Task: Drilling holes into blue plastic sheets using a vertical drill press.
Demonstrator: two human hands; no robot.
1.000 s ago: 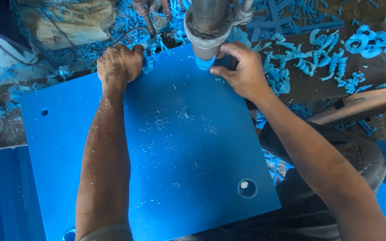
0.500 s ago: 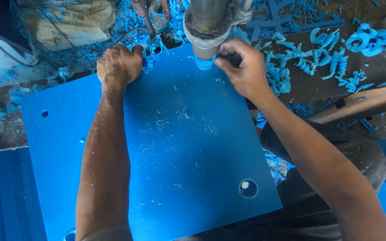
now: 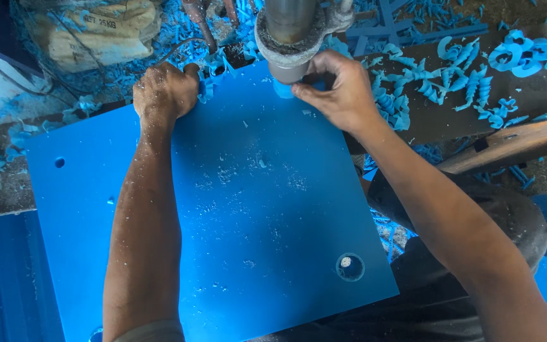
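A large blue plastic sheet (image 3: 242, 209) lies flat under a grey metal drill head (image 3: 289, 35) that stands over its far edge. My left hand (image 3: 163, 92) presses down on the sheet's far edge, fingers curled over it. My right hand (image 3: 340, 88) grips the far right corner of the sheet, right beside the drill head, thumb on top. A blue cutter tip (image 3: 283, 88) shows just below the head, touching the sheet. A round hole (image 3: 350, 266) sits near the sheet's near right corner, and a small hole (image 3: 59, 163) near the left edge.
Curled blue plastic shavings (image 3: 463, 76) cover the bench behind and to the right. A tan sack (image 3: 96, 31) lies at the back left. A wooden handle (image 3: 514, 145) sticks in from the right. A dark round object (image 3: 514, 215) sits under my right forearm.
My right hand has slid slightly left along the far edge, closer to the drill head. The sheet has shifted a little. My left hand stays put.
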